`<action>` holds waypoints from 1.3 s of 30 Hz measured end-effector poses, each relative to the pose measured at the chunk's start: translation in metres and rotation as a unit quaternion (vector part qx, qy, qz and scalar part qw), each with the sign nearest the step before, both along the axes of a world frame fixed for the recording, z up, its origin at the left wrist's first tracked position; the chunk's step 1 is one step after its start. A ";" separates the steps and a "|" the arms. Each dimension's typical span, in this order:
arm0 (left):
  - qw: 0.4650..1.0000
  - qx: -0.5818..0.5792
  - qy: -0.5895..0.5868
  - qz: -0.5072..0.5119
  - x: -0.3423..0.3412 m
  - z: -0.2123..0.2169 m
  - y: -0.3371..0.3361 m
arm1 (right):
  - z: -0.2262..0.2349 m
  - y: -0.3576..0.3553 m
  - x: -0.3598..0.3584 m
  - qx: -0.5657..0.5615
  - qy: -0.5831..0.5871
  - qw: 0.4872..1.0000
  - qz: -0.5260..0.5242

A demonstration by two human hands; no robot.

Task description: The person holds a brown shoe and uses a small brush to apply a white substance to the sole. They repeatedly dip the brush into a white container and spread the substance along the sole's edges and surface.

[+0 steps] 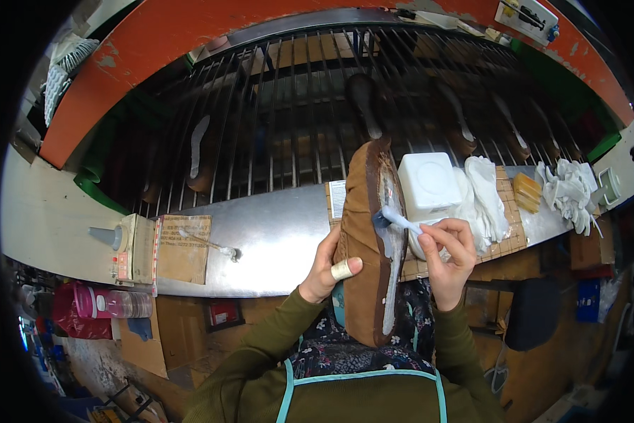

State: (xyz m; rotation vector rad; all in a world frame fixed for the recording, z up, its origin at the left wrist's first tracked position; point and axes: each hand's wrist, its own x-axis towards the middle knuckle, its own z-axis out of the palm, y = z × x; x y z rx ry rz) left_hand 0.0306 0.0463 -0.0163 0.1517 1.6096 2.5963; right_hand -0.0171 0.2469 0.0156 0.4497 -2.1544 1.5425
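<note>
My left hand [329, 269] grips a brown suede shoe upper [365, 240] from its left side, sole side turned up, a taped thumb resting on it. My right hand [449, 257] holds a white-handled brush [400, 221], its bristle end touching the grey-white glue strip along the shoe's bottom edge. A white square container [429, 185] stands just behind the brush on the metal bench [274, 236].
A wire rack [296, 106] behind the bench carries several shoes and soles. White cloths and gloves [567, 190] lie at the right. A small brush [211, 243] lies on cardboard [183, 247] at the left, beside a grey cone nozzle [109, 236].
</note>
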 end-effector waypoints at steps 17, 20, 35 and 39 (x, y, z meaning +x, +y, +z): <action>0.999 -0.015 0.049 -0.016 0.001 0.007 -0.012 | 0.024 -0.016 -0.060 -0.046 0.084 0.993 0.076; 0.999 -0.010 0.035 -0.014 -0.002 0.012 -0.014 | 0.020 -0.004 -0.062 -0.002 0.088 0.989 0.115; 0.998 0.032 -0.038 -0.032 -0.010 0.022 -0.016 | 0.003 0.021 -0.047 0.051 0.031 0.983 0.176; 0.997 0.050 -0.048 -0.022 -0.007 0.019 -0.014 | -0.003 0.024 -0.037 0.067 0.038 0.983 0.169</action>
